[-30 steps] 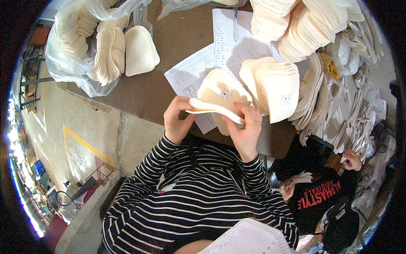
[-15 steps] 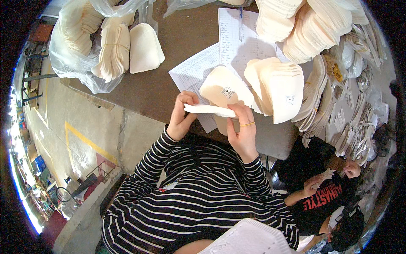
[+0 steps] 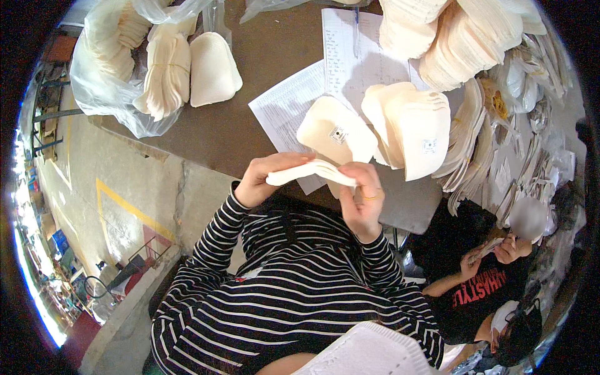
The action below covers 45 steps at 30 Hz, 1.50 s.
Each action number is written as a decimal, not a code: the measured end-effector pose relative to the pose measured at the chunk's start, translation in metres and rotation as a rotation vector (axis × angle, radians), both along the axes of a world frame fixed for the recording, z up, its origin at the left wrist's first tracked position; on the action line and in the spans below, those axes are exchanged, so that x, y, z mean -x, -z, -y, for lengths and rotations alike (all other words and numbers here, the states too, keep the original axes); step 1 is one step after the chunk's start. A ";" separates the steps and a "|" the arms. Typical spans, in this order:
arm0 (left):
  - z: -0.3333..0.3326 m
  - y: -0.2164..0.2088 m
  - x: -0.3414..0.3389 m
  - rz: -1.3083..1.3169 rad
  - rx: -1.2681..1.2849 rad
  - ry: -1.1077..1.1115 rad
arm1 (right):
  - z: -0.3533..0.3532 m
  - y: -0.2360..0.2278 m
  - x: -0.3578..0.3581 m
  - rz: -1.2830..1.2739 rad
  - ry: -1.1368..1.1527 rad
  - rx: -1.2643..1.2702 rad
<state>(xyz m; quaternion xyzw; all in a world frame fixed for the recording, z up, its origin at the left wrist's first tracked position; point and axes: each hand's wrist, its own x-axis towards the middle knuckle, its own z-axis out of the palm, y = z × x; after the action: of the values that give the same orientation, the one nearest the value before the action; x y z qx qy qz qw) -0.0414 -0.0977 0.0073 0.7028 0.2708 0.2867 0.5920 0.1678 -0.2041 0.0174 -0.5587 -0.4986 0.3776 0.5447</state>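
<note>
Near the table's front edge, my left hand (image 3: pixel 255 180) and my right hand (image 3: pixel 364 203) hold a small bundle of cream pads (image 3: pixel 299 172) between them. Fingers lie over the top and thumbs are underneath. The bundle is seen nearly edge-on and bows upward in the middle; its layers part slightly near my right hand. Just beyond it lies a cream pad with rounded corners (image 3: pixel 319 128), bearing a small printed label. To its right, a fanned stack of like pads (image 3: pixel 425 128) carries a similar label on its top piece.
Printed sheets (image 3: pixel 281 100) and a pen (image 3: pixel 356 28) lie on the brown table (image 3: pixel 269 50). Banded pads (image 3: pixel 167 75) and a plastic bag (image 3: pixel 119 115) of pads stand at far left. More stacks (image 3: pixel 465 53) crowd the far right. A co-worker (image 3: pixel 481 284) handles pieces at lower right.
The bundle has turned and bowed upward, its layers now showing. My left hand has slid lower and flattened along it; my right hand has shifted slightly right. The co-worker's hands have moved together.
</note>
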 end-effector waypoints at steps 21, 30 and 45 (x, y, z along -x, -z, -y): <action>-0.015 -0.016 0.004 -0.624 -0.348 -0.518 | -0.058 -0.007 -0.016 0.794 0.151 0.269; -0.024 -0.032 -0.029 -0.243 -0.300 -0.185 | -0.034 -0.056 -0.013 0.536 -0.058 -0.013; -0.016 -0.041 0.022 -0.186 0.468 -0.323 | -0.014 -0.047 0.007 0.069 -0.065 0.368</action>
<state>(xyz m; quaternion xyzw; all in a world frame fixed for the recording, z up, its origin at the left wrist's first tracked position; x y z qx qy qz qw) -0.0636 -0.0818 0.0482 0.5182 0.4909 0.2412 0.6575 0.1609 -0.1898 0.0639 -0.6452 -0.4572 0.4605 0.4033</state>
